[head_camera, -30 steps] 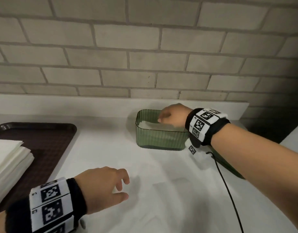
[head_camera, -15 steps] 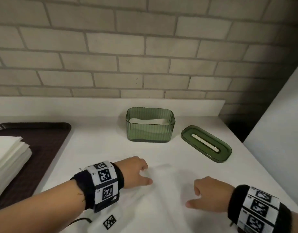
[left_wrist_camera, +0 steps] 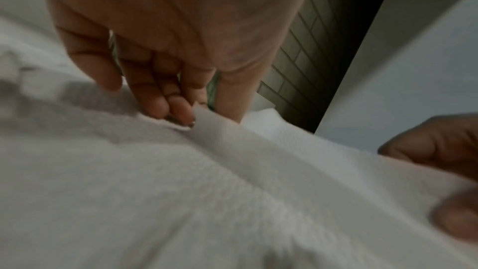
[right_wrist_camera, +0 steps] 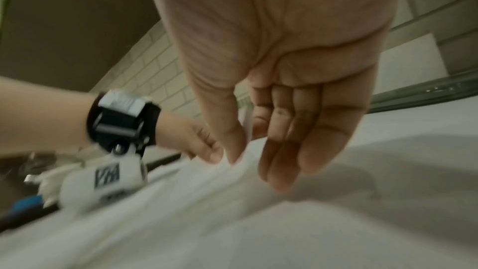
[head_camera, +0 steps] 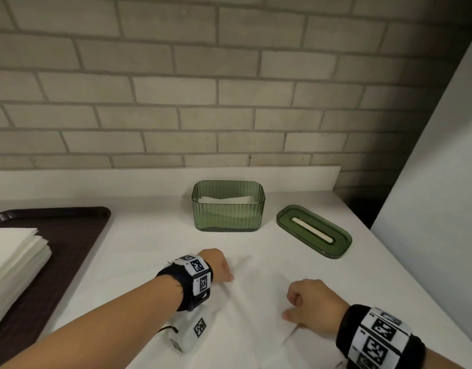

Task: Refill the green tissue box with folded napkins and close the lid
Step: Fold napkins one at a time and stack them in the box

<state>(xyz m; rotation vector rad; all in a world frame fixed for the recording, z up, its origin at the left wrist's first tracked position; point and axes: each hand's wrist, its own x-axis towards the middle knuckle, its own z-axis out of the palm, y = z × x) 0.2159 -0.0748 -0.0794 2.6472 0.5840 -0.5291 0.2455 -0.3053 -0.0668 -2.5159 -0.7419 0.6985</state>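
The green ribbed tissue box [head_camera: 228,209] stands open at the back of the white counter, with white napkins lying low inside it. Its green slotted lid [head_camera: 313,231] lies flat to the right of the box. A white napkin [head_camera: 256,302] is spread on the counter in front of me. My left hand [head_camera: 224,271] pinches the napkin's left part, lifting a fold [left_wrist_camera: 207,122]. My right hand [head_camera: 292,306] is curled at its right part; a strip of napkin [right_wrist_camera: 245,122] shows between thumb and fingers [right_wrist_camera: 284,130].
A dark brown tray [head_camera: 70,235] lies at the left and carries a tall stack of white napkins [head_camera: 14,257]. A brick wall runs behind the counter [head_camera: 155,235]. A pale panel [head_camera: 437,182] rises at the right beyond the counter edge.
A second ago my right hand was in the box and my left hovered open. Both hands have come to the napkin at the front and closed their fingers on it.
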